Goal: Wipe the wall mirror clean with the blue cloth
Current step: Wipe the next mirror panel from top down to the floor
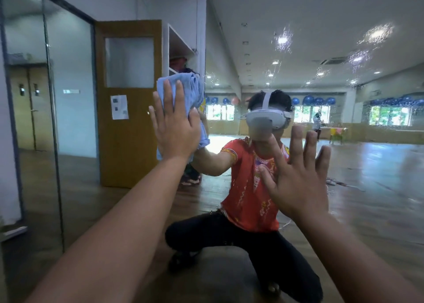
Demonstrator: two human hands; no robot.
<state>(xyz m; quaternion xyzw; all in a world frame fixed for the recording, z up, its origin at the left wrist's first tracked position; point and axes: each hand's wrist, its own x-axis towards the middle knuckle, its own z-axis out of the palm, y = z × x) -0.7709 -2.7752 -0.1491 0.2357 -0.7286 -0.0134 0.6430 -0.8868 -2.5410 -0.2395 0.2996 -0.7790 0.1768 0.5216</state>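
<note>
Left hand (174, 128) pressed blue cloth (191, 89) flat against wall mirror (344, 109) near its left edge, fingers straight, slightly apart. Right hand (300, 181) flat at glass, fingers spread.

The left hand (175, 130) is covering the middle of the blue cloth (192, 89), leaving only its top folds and a strip down its right side showing. Both forearms are running off the bottom edge. The wall mirror (367, 165) is extending past the right and bottom edges. The right hand (298, 178) is showing only its back, so whether its palm is touching the glass cannot be told. The paper notice (119, 107) on the door (128, 153) is appearing too small to read. A distant figure (317, 123) in the reflection is appearing too small to make out.
</note>
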